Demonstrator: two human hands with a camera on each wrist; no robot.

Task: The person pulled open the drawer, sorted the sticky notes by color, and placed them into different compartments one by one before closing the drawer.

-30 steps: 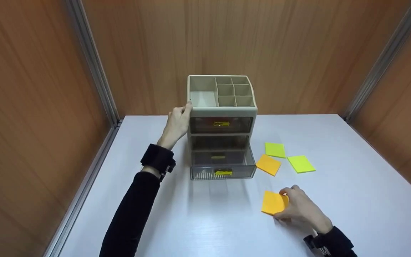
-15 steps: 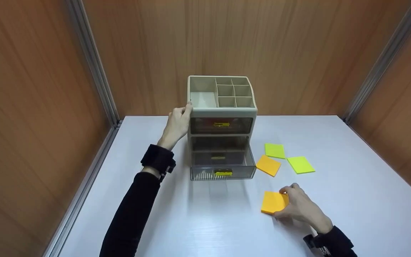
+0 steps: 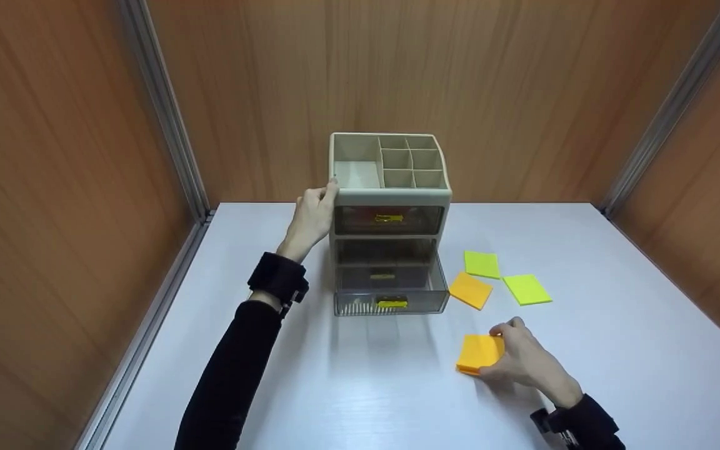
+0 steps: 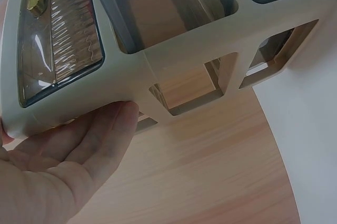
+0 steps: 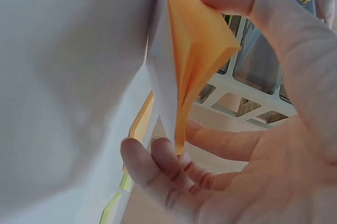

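Note:
A beige desk organiser (image 3: 390, 187) stands at the back of the white table (image 3: 347, 387), its lower clear drawer (image 3: 390, 287) pulled out. My left hand (image 3: 311, 215) holds the organiser's upper left side (image 4: 158, 66), thumb at its front corner, fingers (image 4: 95, 134) along the side. My right hand (image 3: 522, 356) pinches an orange sticky-note pad (image 3: 477, 354) and tips its right edge up off the table; in the right wrist view the pad (image 5: 197, 50) sits between thumb and fingers.
Two green pads (image 3: 482, 263) (image 3: 527, 289) and another orange pad (image 3: 470, 289) lie right of the drawer. Wooden walls close in the table on the left, back and right. The upper drawer (image 3: 389, 219) is closed.
The right hand has lifted the orange pad's right edge slightly and drawn it a little toward the organiser. The left hand has stayed put.

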